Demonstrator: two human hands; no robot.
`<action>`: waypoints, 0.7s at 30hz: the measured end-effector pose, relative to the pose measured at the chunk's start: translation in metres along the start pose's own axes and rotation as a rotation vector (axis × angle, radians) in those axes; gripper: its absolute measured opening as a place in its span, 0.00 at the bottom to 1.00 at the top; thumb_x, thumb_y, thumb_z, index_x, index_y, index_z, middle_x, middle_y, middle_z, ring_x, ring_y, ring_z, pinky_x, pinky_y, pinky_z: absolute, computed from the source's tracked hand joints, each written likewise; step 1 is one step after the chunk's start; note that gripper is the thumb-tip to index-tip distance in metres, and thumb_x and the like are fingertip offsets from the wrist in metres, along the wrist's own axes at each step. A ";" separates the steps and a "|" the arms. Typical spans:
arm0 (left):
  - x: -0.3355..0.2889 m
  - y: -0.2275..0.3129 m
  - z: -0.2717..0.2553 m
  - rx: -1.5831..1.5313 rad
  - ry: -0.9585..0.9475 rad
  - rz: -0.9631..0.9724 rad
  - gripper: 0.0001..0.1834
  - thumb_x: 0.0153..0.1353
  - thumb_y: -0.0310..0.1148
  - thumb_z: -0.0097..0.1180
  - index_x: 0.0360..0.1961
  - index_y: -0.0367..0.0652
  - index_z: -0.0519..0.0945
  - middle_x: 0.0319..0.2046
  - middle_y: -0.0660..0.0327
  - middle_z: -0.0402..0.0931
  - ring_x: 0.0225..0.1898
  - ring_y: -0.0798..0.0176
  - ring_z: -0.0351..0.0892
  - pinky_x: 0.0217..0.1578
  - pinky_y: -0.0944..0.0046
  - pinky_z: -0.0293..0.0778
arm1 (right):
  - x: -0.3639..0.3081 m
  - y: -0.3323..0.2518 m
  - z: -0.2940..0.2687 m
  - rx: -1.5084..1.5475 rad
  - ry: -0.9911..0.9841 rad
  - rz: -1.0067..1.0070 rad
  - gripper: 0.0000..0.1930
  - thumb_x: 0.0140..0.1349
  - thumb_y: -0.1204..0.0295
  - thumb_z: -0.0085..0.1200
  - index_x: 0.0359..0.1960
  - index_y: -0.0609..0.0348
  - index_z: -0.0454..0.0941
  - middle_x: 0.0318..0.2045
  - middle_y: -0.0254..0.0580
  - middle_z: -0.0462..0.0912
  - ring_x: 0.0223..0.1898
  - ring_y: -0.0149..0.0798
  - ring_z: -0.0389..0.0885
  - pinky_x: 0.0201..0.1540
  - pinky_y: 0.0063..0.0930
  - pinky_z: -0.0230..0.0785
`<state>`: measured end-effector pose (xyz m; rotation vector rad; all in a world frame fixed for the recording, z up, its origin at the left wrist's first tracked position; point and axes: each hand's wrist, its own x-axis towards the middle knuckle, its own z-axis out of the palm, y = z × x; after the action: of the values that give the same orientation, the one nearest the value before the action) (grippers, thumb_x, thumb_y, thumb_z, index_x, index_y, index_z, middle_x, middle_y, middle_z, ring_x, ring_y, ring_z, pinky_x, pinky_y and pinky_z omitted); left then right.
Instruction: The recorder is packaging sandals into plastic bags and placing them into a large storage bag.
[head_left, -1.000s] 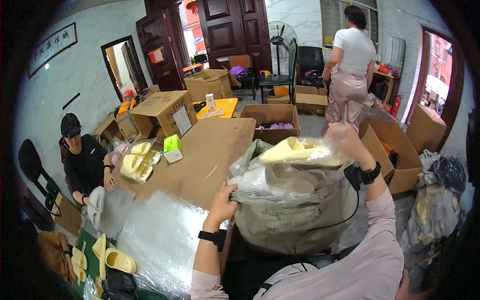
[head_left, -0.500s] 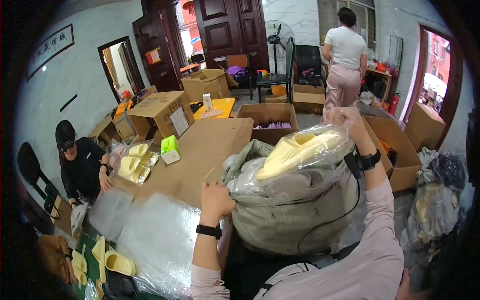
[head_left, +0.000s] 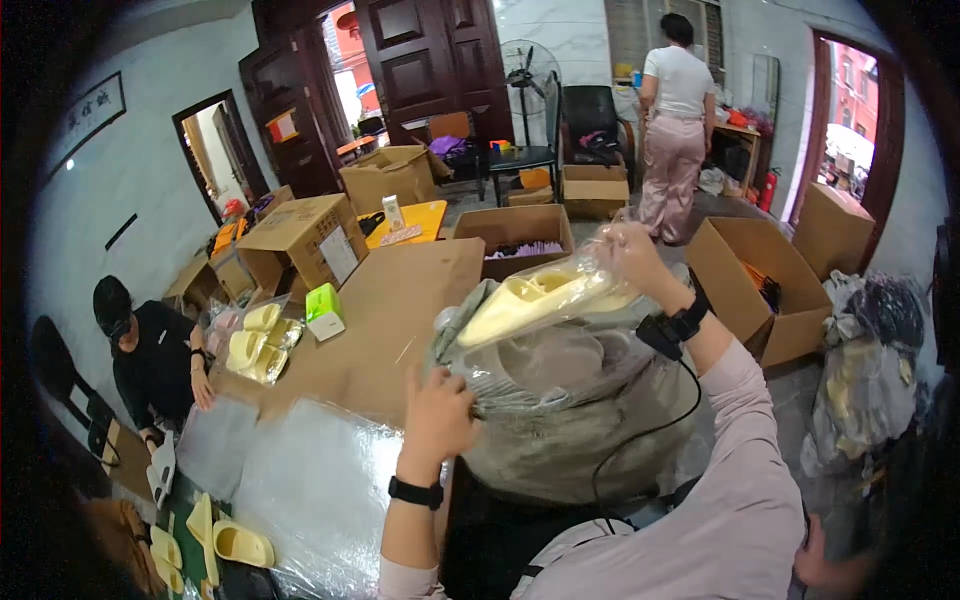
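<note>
Leftward goes the right hand (head_left: 632, 258), carrying its clear bag (head_left: 596, 262) of yellow slippers (head_left: 508, 312) closer to the left rim of the grey-green sack (head_left: 565, 455) than half a second ago! Right fingers are closed tight on the bag's gathered end, the slippers stretching out to that hand's left, toes tilted down over the sack's mouth. More bagged footwear (head_left: 560, 360) fills the sack, below and between the two hands.

And the left hand (head_left: 440, 415)? Blurred, half curled, index finger raised, right beside the sack's rim; whether it has hold of the edge, I can't tell. Just left of it, shiny clear plastic (head_left: 315, 490) lies flat on the table, while beyond it sit a green-and-white pack (head_left: 325, 312) and another bagged set of yellow slippers (head_left: 258, 345). Further left, a co-worker (head_left: 150, 350) bends over a white slipper (head_left: 162, 468).

Out past the right hand, an open carton (head_left: 520, 265); to that hand's right, a bigger one (head_left: 725, 290). Farther off, somebody in a white top (head_left: 680, 90) stands back turned.
</note>
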<state>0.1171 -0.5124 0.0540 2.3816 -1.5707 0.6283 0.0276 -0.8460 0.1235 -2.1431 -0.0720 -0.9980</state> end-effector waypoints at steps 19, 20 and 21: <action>0.023 0.107 0.002 -0.138 0.150 0.361 0.11 0.46 0.28 0.56 0.35 0.46 0.76 0.27 0.64 0.70 0.34 0.58 0.71 0.42 0.56 0.67 | -0.104 -0.006 -0.002 0.271 -0.620 0.352 0.13 0.64 0.67 0.47 0.41 0.64 0.75 0.37 0.40 0.78 0.39 0.30 0.73 0.45 0.26 0.67; 0.023 0.107 -0.003 -0.097 0.180 0.332 0.12 0.47 0.28 0.55 0.36 0.47 0.76 0.27 0.64 0.70 0.35 0.58 0.71 0.43 0.55 0.67 | -0.105 -0.016 0.001 0.029 -0.607 0.273 0.15 0.63 0.62 0.49 0.37 0.65 0.75 0.35 0.44 0.79 0.36 0.33 0.73 0.41 0.28 0.67; 0.026 0.108 -0.007 -0.104 0.179 0.337 0.12 0.47 0.28 0.55 0.36 0.47 0.76 0.27 0.64 0.70 0.35 0.58 0.71 0.43 0.55 0.67 | -0.106 -0.016 0.001 0.025 -0.603 0.281 0.15 0.63 0.62 0.49 0.37 0.65 0.75 0.35 0.44 0.79 0.36 0.33 0.73 0.41 0.28 0.67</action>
<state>0.0254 -0.5743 0.0669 1.9418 -1.8870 0.7779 -0.0508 -0.8077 0.0613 -2.2815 -0.0706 -0.1716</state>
